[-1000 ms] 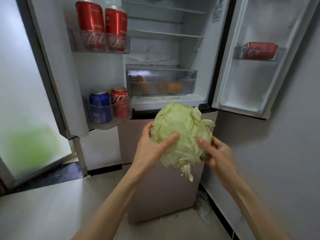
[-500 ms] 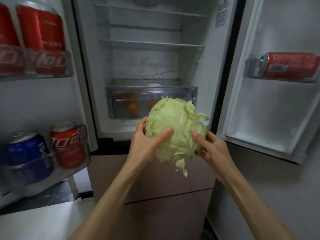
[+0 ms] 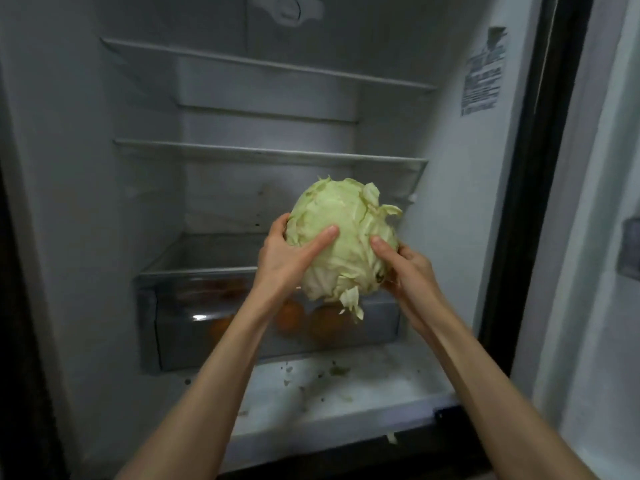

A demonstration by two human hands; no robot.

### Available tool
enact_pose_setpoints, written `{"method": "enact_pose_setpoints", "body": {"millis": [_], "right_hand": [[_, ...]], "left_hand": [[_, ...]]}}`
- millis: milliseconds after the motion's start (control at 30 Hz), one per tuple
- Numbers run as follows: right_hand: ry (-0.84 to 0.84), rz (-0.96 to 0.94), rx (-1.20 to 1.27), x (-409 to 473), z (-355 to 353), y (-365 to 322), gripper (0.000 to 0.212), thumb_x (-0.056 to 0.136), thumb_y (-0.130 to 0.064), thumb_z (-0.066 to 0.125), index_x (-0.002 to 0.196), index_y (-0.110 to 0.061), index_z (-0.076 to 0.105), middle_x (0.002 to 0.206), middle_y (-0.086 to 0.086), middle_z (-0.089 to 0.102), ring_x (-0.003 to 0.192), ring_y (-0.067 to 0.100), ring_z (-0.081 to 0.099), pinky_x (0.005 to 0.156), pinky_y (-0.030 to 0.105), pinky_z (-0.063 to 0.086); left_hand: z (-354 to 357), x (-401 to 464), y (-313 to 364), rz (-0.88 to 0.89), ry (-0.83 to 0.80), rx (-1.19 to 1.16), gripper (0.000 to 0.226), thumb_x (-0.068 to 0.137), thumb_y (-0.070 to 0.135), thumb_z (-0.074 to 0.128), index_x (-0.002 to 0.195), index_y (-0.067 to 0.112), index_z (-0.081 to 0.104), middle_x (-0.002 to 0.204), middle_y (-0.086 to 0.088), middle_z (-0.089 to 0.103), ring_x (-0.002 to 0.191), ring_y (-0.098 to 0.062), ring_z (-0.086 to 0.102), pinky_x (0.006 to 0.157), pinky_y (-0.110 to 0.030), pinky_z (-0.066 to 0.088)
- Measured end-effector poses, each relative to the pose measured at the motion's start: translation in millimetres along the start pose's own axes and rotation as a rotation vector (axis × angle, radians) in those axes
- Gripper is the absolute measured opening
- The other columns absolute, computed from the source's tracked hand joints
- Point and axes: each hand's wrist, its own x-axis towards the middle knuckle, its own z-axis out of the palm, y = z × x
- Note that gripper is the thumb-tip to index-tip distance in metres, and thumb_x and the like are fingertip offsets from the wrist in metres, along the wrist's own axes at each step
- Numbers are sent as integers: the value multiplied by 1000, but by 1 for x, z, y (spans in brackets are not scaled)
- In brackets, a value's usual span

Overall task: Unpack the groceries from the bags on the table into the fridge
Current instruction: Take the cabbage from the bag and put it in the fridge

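Note:
A pale green cabbage [image 3: 341, 233] with loose outer leaves is held up inside the open fridge [image 3: 145, 202], between the lower glass shelf [image 3: 242, 152] and the lid of the clear drawer [image 3: 207, 258]. My left hand [image 3: 285, 258] grips its left side with the thumb across the front. My right hand [image 3: 407, 268] cups its right and underside. The cabbage touches no shelf.
The clear drawer [image 3: 180, 327] holds several orange fruits [image 3: 325, 323]. Two glass shelves above are bare, the upper one [image 3: 263, 64] near the top. Leaf scraps lie on the fridge floor [image 3: 346, 382]. The right door [image 3: 602, 237] stands open at the right edge.
I have moved closer to the fridge; the door shelves with cans have left the view. The cabbage, in both hands, has gone forward and up into the compartment above the drawer.

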Motion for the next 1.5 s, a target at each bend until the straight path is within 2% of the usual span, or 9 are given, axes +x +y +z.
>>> {"method": "enact_pose_setpoints", "body": {"millis": [67, 300, 433, 533, 700, 967, 1100, 1333, 1500], "right_hand": [[0, 7, -29, 35, -2, 7, 66, 61, -44, 80, 113, -6, 63, 105, 7, 71, 99, 22, 67, 93, 43, 50], [-11, 30, -81, 130, -16, 35, 40, 79, -29, 70, 111, -7, 65, 101, 8, 72, 96, 24, 68, 87, 40, 53], [-5, 52, -92, 163, -20, 45, 44, 77, -33, 72, 110, -4, 65, 95, 9, 73, 88, 22, 69, 68, 29, 52], [9, 76, -91, 185, -23, 48, 45, 78, -28, 72, 112, -1, 63, 99, 11, 72, 91, 23, 69, 84, 38, 54], [58, 94, -91, 205, -24, 54, 37, 79, -26, 70, 107, -2, 63, 94, 11, 73, 86, 22, 70, 83, 36, 55], [86, 120, -138, 213, -24, 58, 48, 83, -35, 66, 116, -2, 58, 102, 9, 70, 92, 20, 67, 90, 34, 52], [111, 88, -268, 207, -24, 55, 55, 84, -39, 64, 121, 1, 56, 111, 12, 67, 98, 21, 65, 90, 30, 50], [130, 114, -415, 189, -22, 51, 55, 88, -40, 59, 122, 2, 55, 116, 10, 63, 95, 18, 59, 81, 25, 46], [141, 150, -526, 174, -24, 47, 50, 91, -37, 52, 125, -1, 54, 123, 14, 60, 111, 29, 57, 93, 30, 45]], "left_hand": [[7, 32, -8, 3, -24, 17, 105, 48, 67, 75, 135, 20, 41, 123, 2, 57, 104, -13, 60, 91, -35, 52], [34, 115, -47, -46, -78, 43, 95, 54, 60, 76, 129, 12, 46, 117, -3, 62, 98, -15, 63, 88, -35, 54], [47, 150, -64, -37, -124, 30, 56, 70, 39, 77, 114, 15, 52, 107, 1, 65, 87, -4, 63, 71, -13, 53], [58, 176, -73, -48, -136, 52, 65, 70, 40, 77, 120, 12, 47, 108, 2, 62, 83, -2, 60, 60, -7, 48], [70, 203, -89, -70, -101, 80, 63, 70, 36, 78, 119, 6, 52, 106, -3, 65, 80, -4, 61, 56, -6, 48], [74, 216, -84, -113, -200, 214, 78, 62, 61, 72, 122, 15, 53, 117, -2, 63, 100, -17, 62, 88, -29, 51], [71, 210, -83, -112, -160, 292, 101, 38, 82, 62, 119, 22, 55, 123, -6, 57, 106, -22, 60, 95, -37, 50], [67, 185, -66, -121, -211, 332, 67, 75, 49, 70, 126, 12, 45, 113, 3, 57, 109, -21, 58, 85, -24, 45], [65, 159, -52, -82, -219, 446, 53, 81, 44, 66, 120, 11, 52, 120, -9, 63, 109, -24, 59, 91, -29, 47]]}}
